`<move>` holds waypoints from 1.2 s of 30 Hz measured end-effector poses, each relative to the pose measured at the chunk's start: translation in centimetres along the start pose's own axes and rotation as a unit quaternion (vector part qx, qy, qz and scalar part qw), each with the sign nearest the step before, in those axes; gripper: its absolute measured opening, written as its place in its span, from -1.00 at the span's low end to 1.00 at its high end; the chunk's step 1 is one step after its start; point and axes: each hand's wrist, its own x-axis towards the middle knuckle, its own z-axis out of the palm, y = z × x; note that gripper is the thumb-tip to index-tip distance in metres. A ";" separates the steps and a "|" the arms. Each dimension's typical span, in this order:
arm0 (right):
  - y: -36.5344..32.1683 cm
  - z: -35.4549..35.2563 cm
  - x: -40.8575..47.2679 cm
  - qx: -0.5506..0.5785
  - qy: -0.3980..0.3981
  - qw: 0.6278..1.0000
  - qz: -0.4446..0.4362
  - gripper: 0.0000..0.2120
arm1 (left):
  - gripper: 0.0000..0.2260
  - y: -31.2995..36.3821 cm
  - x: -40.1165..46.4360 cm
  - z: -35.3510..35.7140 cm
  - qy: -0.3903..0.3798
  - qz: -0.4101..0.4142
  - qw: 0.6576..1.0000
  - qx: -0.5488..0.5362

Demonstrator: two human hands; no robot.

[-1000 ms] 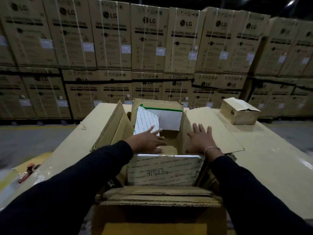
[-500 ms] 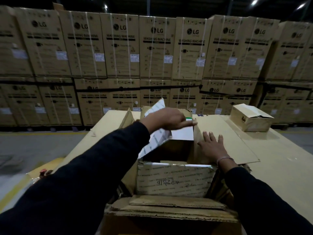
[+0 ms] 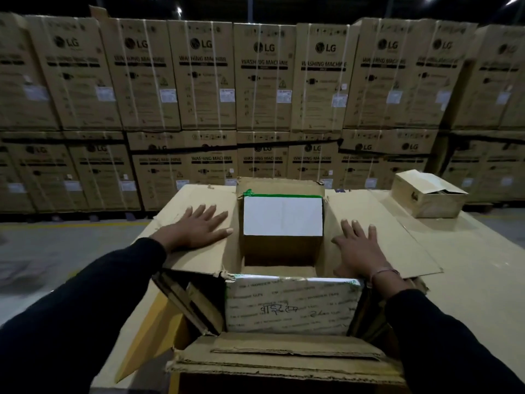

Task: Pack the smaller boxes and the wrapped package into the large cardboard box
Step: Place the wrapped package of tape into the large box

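Observation:
The large cardboard box (image 3: 369, 223) stands open in front of me, its side flaps spread flat. My left hand (image 3: 196, 227) lies flat with fingers apart on the left flap. My right hand (image 3: 359, 247) presses flat on the right flap. A white sheet with a green taped edge (image 3: 282, 216) hangs down the inside of the far wall. Against the near wall stands the wrapped package (image 3: 289, 305), covered in printed tape with handwriting on it. Below the white sheet the box's inside is dark and I cannot make out its contents.
A smaller cardboard box (image 3: 429, 197) with a loose lid sits at the far right on the cardboard-covered work surface (image 3: 483, 280). A wall of stacked washing machine cartons (image 3: 264, 81) fills the background. Grey floor lies to the left.
My left hand let go of the white sheet and moved down onto the left flap, now flattened outward. The sheet hangs flat against the far wall. My right hand stays on the right flap.

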 end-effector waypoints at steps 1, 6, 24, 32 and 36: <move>0.0 0.1 0.0 -0.001 0.004 1.000 0.000 -0.45 | -0.21 -0.4 0.2 0.0 0.000 0.017 1.000 -0.005; 0.2 0.4 -0.1 -0.008 0.018 1.000 0.000 -0.44 | -0.06 1.8 1.6 -3.1 -0.094 0.020 0.994 0.060; 0.6 1.4 0.4 -0.030 0.030 0.999 -0.001 -0.34 | 0.20 14.5 17.1 3.0 0.169 0.130 0.947 0.239; 0.8 1.5 0.4 -0.014 0.038 0.999 -0.009 -0.29 | -0.17 16.3 16.1 -2.2 0.061 0.144 0.975 0.158; 0.9 1.3 0.5 -0.016 0.030 0.999 -0.015 -0.27 | -0.46 16.3 14.9 -9.3 -0.033 0.056 0.998 -0.020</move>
